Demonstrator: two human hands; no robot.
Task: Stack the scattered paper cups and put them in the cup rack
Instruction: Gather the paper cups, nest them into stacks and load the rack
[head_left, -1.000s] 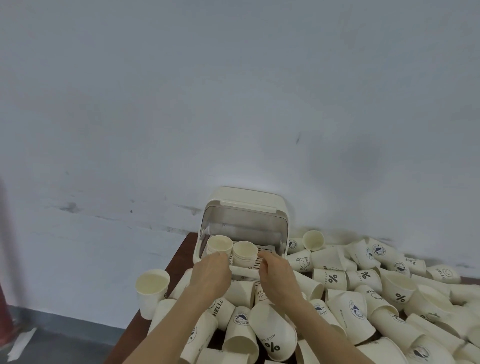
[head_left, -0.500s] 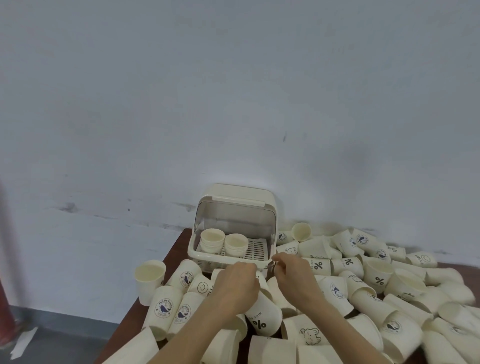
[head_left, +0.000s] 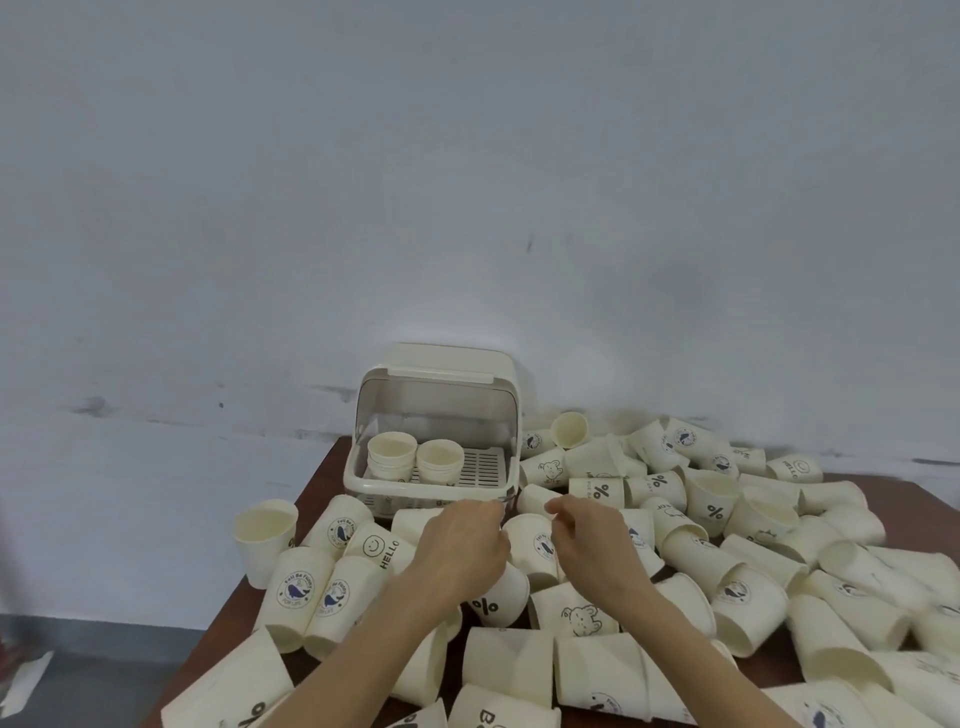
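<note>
An upright cup stands at the table's left edge. The cup rack, lid raised, holds 2 cup stacks. Left hand and right hand hover over scattered cups, fingers curled; whether either grasps a cup cannot be determined.

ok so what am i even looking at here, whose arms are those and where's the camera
There is no robot here. The camera is worn on a person's head and looks forward and down, so the two bare arms are the wearer's own. The left hand and right hand hover over a heap of paper cups on a brown table. Both have curled fingers; neither clearly holds a cup. Behind them stands a cream cup rack with its lid raised, holding two short stacks of cups. One cup stands upright at the table's left edge.
</note>
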